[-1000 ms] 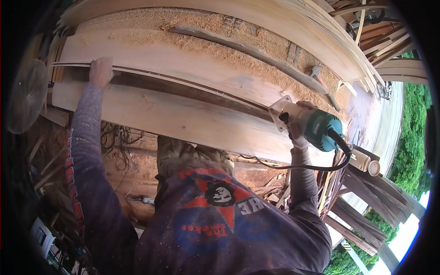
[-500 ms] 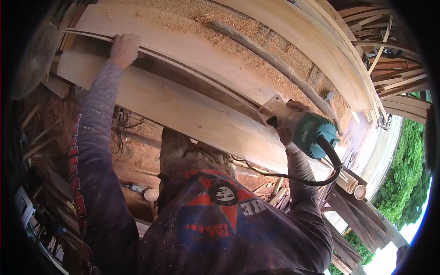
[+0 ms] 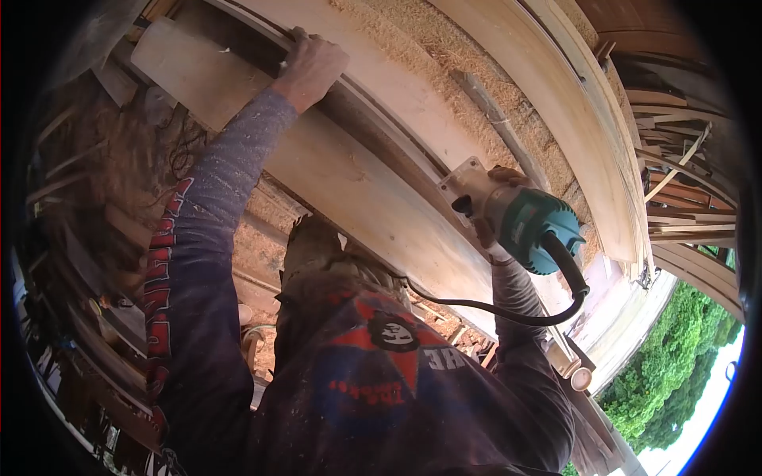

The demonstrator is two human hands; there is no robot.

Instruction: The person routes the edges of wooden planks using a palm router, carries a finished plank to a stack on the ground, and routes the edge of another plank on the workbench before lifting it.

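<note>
My right hand (image 3: 486, 235) is wrapped round a trim router (image 3: 541, 228) with a teal motor housing and a clear base. The router is tilted on its side, its base at the edge of a long thin wooden strip (image 3: 397, 136). Its bit is hidden. Farther up the strip, my left hand (image 3: 313, 70) is closed over the strip's edge, fingers on the far side. Below the strip lies a wide pale board (image 3: 373, 186), with a dark gap between them. A black cord (image 3: 508, 311) runs from the router towards my body.
Wood shavings (image 3: 413, 51) and a dark stick (image 3: 500, 119) lie beyond the strip. Long curved planks (image 3: 548, 95) stretch along the far side. Stacked offcuts (image 3: 690, 214) stand at right. Dust hazes the left side, and greenery (image 3: 675, 365) shows outside.
The view has turned. My left hand is now closer to the router along the strip. My right hand still grips the router, which appears slightly lower left.
</note>
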